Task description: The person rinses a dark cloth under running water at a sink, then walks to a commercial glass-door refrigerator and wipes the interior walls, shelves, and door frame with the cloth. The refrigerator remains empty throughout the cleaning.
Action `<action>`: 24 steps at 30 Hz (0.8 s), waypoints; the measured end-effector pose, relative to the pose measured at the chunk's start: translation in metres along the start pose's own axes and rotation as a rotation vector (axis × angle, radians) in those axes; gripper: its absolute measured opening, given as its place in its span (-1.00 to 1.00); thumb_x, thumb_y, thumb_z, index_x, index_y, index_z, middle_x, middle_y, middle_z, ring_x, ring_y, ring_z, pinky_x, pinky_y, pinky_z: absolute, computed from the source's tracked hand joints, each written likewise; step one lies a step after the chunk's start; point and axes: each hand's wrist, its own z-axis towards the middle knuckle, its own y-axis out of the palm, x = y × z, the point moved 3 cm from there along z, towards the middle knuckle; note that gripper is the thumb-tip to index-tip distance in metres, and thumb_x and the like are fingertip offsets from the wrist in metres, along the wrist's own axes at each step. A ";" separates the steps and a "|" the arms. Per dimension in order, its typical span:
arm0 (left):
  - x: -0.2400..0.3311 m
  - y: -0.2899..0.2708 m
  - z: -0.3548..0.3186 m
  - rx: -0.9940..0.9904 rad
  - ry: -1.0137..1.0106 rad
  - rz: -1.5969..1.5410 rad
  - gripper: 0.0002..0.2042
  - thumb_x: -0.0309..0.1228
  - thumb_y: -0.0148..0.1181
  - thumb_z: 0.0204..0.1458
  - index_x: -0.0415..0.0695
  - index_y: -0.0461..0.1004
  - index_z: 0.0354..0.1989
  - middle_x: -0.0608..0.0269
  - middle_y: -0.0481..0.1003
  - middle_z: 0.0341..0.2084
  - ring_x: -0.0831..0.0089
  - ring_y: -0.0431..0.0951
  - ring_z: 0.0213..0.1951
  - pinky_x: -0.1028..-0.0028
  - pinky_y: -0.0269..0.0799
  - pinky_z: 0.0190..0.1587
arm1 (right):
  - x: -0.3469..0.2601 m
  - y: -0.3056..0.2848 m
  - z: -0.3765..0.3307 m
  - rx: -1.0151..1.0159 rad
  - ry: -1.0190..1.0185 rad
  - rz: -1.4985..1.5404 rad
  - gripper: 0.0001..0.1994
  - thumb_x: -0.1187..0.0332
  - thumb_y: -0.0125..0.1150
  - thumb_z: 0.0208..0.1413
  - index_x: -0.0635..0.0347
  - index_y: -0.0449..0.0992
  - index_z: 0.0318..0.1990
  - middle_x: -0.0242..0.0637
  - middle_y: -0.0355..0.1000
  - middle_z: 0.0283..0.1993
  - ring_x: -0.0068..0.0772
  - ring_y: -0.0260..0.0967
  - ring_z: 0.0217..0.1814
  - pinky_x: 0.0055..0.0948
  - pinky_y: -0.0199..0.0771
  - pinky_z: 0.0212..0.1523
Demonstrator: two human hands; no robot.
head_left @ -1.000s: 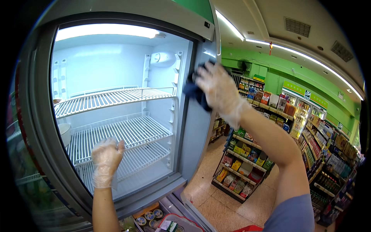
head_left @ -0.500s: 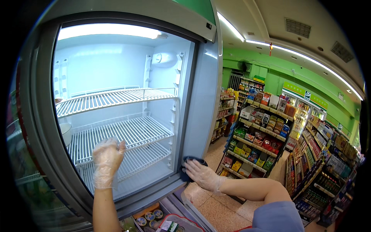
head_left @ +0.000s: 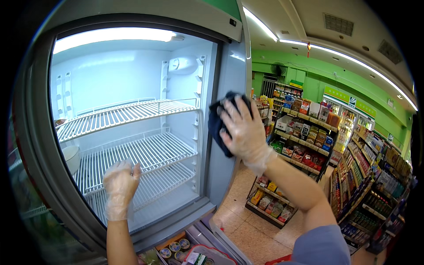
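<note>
My right hand (head_left: 244, 130), in a clear plastic glove, presses a dark navy cloth (head_left: 217, 126) against the grey side frame of an upright display fridge (head_left: 217, 174). Its fingers are spread over the cloth, which is bunched beneath them. My left hand (head_left: 119, 183), gloved the same way, is curled closed at the front edge of the middle white wire shelf (head_left: 152, 148). Whether its fingers grip that edge is hidden from view. Inside the lit fridge, an upper wire shelf (head_left: 128, 115) and a lower one (head_left: 170, 179) also show.
A white tub (head_left: 70, 159) stands at the fridge's left side. Below the fridge opening, a case holds several round lidded cups (head_left: 175, 246) and a grey tray with a red rim (head_left: 221, 254). Stocked shop shelves (head_left: 304, 132) stand to the right on a tiled floor (head_left: 236, 212).
My right hand has moved the cloth up the side frame, from near the bottom corner to about the upper shelf's height. My left hand has stayed almost in place.
</note>
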 end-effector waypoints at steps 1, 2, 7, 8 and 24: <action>0.000 0.000 0.000 -0.004 -0.001 0.005 -0.62 -0.05 -0.04 0.23 -0.10 0.52 -0.37 0.18 0.53 -0.46 0.19 0.55 -0.37 0.23 0.45 -0.25 | -0.009 0.005 -0.017 -0.044 0.017 0.034 -0.49 0.17 0.22 0.05 0.17 0.46 0.16 -0.17 0.30 0.30 -0.10 0.04 0.43 0.13 0.00 0.39; 0.002 0.001 0.001 -0.011 -0.001 0.009 -0.62 -0.04 -0.05 0.23 -0.10 0.52 -0.36 0.17 0.53 -0.46 0.19 0.55 -0.36 0.23 0.45 -0.25 | -0.019 0.010 -0.034 -0.099 0.003 0.050 -0.49 0.18 0.23 0.05 0.17 0.46 0.16 -0.15 0.28 0.30 -0.09 0.04 0.42 0.16 0.06 0.36; 0.007 0.005 0.003 -0.008 0.019 -0.018 -0.61 -0.04 -0.06 0.24 -0.10 0.52 -0.36 0.16 0.53 -0.47 0.17 0.56 -0.38 0.22 0.46 -0.25 | -0.072 0.050 -0.138 -0.162 0.032 0.089 -0.53 0.22 0.29 0.00 0.01 0.49 0.12 -0.30 0.23 0.30 -0.18 0.05 0.36 0.14 0.21 0.29; 0.005 0.005 0.002 -0.009 0.008 -0.017 -0.61 -0.04 -0.06 0.24 -0.10 0.52 -0.37 0.17 0.53 -0.48 0.17 0.56 -0.38 0.22 0.46 -0.25 | -0.086 0.050 -0.149 -0.175 0.084 0.134 -0.55 0.28 0.29 0.01 0.05 0.48 0.12 -0.27 0.24 0.28 -0.02 0.07 0.35 0.16 0.20 0.28; 0.009 -0.001 0.004 0.013 -0.008 -0.009 -0.65 -0.10 -0.03 0.23 -0.11 0.52 -0.36 0.13 0.52 -0.47 0.13 0.55 -0.37 0.18 0.43 -0.24 | 0.015 0.043 -0.018 0.376 0.857 0.822 -0.21 0.40 0.37 -0.06 0.36 0.09 0.33 0.17 0.46 -0.04 0.20 0.45 0.02 -0.11 0.43 0.09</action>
